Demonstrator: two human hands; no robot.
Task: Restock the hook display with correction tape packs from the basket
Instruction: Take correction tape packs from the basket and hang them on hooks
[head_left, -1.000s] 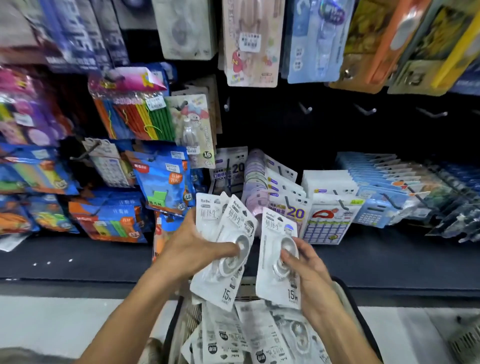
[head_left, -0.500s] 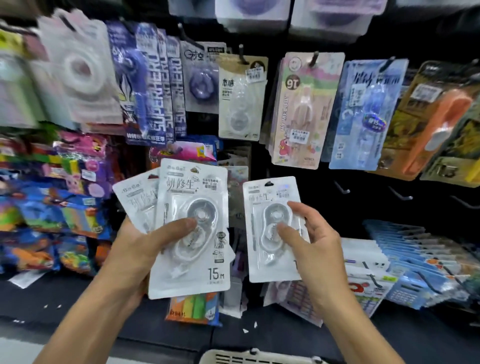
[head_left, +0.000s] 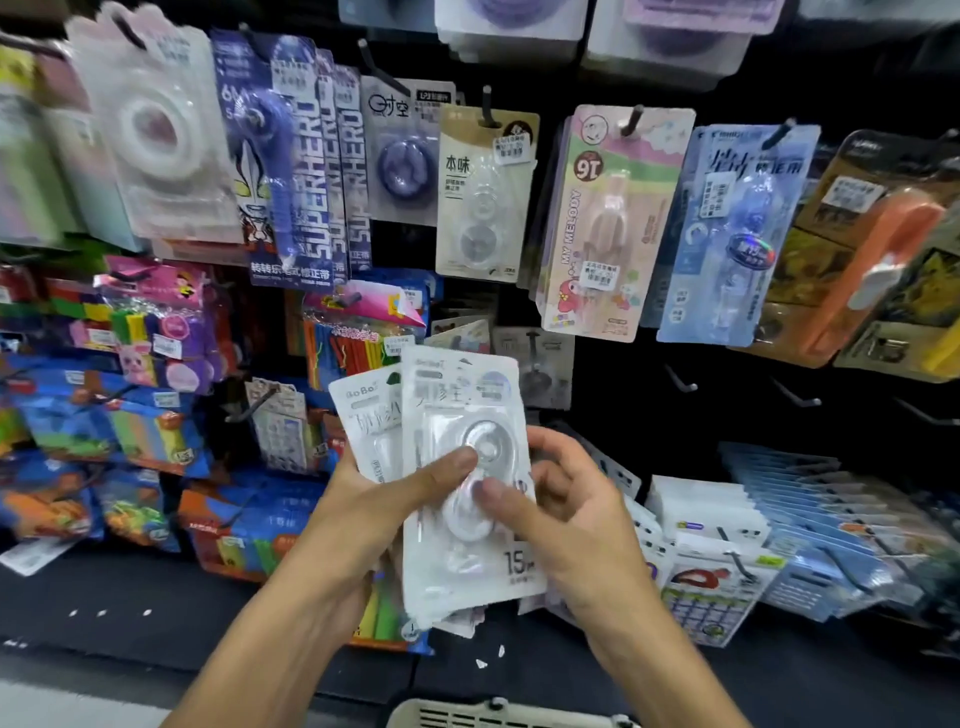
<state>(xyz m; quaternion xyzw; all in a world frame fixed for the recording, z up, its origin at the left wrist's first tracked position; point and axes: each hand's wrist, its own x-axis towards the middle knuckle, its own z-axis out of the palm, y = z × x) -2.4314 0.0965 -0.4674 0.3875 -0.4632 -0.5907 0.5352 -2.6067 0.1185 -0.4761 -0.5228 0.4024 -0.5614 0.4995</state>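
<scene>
In front of the hook display I hold a stack of white correction tape packs (head_left: 457, 410) with both hands. My left hand (head_left: 374, 504) grips the stack from the left, thumb across the front pack's clear blister. My right hand (head_left: 566, 509) grips it from the right, thumb on the same blister. Another pack (head_left: 363, 415) fans out behind on the left. The cream basket (head_left: 498, 714) shows only its rim at the bottom edge. Bare black hooks (head_left: 680, 379) stick out of the dark panel to the right of the packs.
Hanging packs fill the upper hooks: purple Superhero tapes (head_left: 306, 171), a beige pack (head_left: 483, 192), a pink My Melody pack (head_left: 608, 223), a blue one (head_left: 737, 228). Colourful stationery bags (head_left: 156, 332) hang left. Calculators (head_left: 711, 587) hang low right.
My right hand has brought its single pack left onto the stack in my left hand, so both hands now hold one bundle. The view rose from the basket to the hooks.
</scene>
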